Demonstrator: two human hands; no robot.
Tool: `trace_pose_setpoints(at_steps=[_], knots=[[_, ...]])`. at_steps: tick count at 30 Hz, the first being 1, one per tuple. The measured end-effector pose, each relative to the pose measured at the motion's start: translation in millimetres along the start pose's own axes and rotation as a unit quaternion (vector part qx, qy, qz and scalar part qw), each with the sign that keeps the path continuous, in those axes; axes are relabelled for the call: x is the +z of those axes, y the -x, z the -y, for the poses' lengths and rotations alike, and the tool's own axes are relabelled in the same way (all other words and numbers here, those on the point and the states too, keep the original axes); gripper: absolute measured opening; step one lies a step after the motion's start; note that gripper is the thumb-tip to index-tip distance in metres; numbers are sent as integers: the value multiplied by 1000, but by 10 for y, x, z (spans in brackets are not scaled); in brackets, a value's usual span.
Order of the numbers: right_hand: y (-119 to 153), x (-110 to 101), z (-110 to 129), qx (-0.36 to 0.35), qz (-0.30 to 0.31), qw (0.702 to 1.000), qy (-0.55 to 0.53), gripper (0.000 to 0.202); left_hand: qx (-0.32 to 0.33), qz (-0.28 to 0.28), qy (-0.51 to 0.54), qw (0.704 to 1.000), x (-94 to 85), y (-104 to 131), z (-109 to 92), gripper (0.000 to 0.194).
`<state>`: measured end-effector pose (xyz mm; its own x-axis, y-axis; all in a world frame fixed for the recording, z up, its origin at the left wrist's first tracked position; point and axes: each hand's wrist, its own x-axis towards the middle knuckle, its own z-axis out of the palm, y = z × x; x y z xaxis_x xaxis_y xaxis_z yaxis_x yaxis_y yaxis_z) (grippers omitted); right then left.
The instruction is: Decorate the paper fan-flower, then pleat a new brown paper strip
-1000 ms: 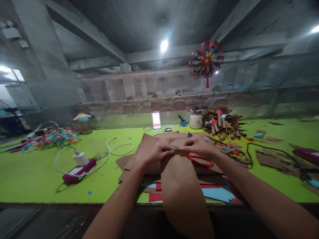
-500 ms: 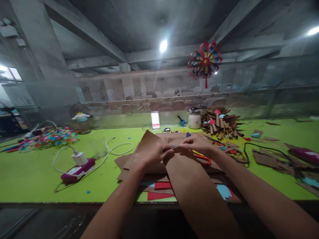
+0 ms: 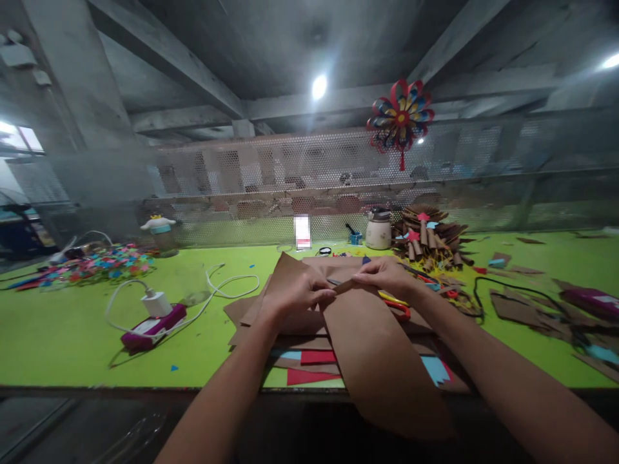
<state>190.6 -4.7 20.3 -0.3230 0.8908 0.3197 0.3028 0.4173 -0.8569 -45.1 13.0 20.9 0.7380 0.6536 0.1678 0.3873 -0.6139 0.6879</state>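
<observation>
Both my hands pinch the far edge of a long brown paper sheet (image 3: 382, 361) that runs from the middle of the green table (image 3: 72, 335) toward me and hangs over its front edge. My left hand (image 3: 294, 296) grips the edge on the left. My right hand (image 3: 384, 277) grips it on the right, fingertips almost meeting. A thin dark strip shows between the fingertips. Under the sheet lies a stack of brown paper (image 3: 285, 277). Red-handled scissors (image 3: 399, 308) lie just below my right hand.
Red and blue paper pieces (image 3: 309, 357) lie under the brown stack. A purple power strip with white charger and cable (image 3: 152, 319) sits left. Colourful scraps (image 3: 101, 264) lie far left. Rolled brown paper pieces (image 3: 428, 238), a jar (image 3: 378, 232) and a mesh screen stand behind.
The hanging brown sheet has swung to the right and its near end shifted. My hands have lifted its far edge slightly and stay pinched together.
</observation>
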Motion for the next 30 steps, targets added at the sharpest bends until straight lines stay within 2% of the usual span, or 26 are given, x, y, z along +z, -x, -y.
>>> trace_pose_setpoints(at_steps=[4,11,20,26,30], knots=[[-7,-42,-55,-7,21,1000,12,39,-23,24,83,996,-9,20,24,34],[-20,-74,-110,-2,15,1000,1,45,-83,57,208,973,30,27,46,36],[-24,-94,-121,-4,16,1000,-19,46,-82,18,197,977,30,8,67,33],[-21,-57,-102,-10,3,999,-40,43,-98,31,268,958,61,55,-16,34],[-6,-56,-44,-17,21,999,-19,43,-98,40,251,962,56,76,-59,34]])
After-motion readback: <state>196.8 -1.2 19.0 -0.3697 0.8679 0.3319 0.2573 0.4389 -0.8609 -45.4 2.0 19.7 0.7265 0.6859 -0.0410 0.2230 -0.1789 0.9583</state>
